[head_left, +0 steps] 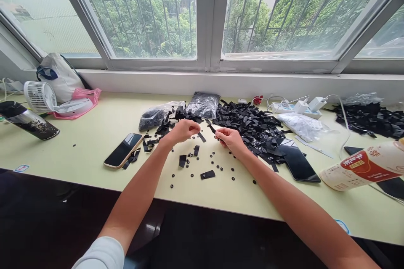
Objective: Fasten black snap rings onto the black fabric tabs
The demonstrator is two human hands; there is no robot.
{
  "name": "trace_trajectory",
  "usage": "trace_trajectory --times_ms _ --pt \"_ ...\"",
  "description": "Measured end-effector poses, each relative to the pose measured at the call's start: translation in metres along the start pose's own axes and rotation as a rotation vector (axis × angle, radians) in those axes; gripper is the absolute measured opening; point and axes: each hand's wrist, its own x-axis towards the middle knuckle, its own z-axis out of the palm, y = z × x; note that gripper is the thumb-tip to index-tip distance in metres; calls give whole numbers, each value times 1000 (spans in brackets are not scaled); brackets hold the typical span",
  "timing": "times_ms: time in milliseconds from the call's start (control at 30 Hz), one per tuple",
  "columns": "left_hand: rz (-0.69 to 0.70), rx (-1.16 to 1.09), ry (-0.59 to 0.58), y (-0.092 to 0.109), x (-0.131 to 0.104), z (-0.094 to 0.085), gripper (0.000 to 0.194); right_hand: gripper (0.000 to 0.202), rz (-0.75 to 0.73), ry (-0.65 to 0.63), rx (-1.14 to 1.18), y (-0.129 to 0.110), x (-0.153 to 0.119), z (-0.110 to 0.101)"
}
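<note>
One black strip point(212, 128) is pinched by the right hand point(231, 139), beside the big pile point(252, 128) of similar pieces. The left hand point(184, 131) is curled; if it holds something, I cannot tell. Small rings point(232, 170) lie on the surface point(85, 143).

Qty check, worktop point(85, 138). Hands point(183, 131) point(232, 142): 2. Blk strips point(207, 174): piled, exact qty n/a; large piles point(252, 128), 2. Small blk discs point(254, 182): over 20, exact qty n/a. Bags w/ blk contents point(204, 104): 2. Phones point(123, 150): min. 2. Fan point(39, 96): 1. Tumbler point(30, 121): 1. Printed cup point(362, 166): 1. Pwr strip point(311, 112): 1, w/ wht chargers point(317, 103): 2. Edge labels point(22, 168): 2. Pink bag point(90, 96): 1.
</note>
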Motion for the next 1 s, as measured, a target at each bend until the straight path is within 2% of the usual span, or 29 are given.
trace_trajectory --times_ms 100,167,233,333,533,700,833,1000 --pt "78 -267 23 17 4 24 27 32 -7 2 -8 0 -1 0" --pt "72 -346 30 24 6 41 28 33 -19 -5 -17 0 -2 0" --pt "57 -400 85 26 7 54 27 34 -33 -12 -23 0 -2 0" --pt "15 -483 147 22 8 64 25 34 -26 -11 -6 0 -3 0" --pt "-86 -555 195 13 11 67 26 35 -9 -15 20 -1 -2 -1" --pt "-134 -601 173 9 11 69 37 39 -23 -44 -44 1 -1 -3" --pt "-110 -615 146 8 10 66 45 40 -41 -66 -72 2 0 -3" --pt "-70 -694 47 5 9 60 55 37 -34 -87 -92 2 -1 -5"
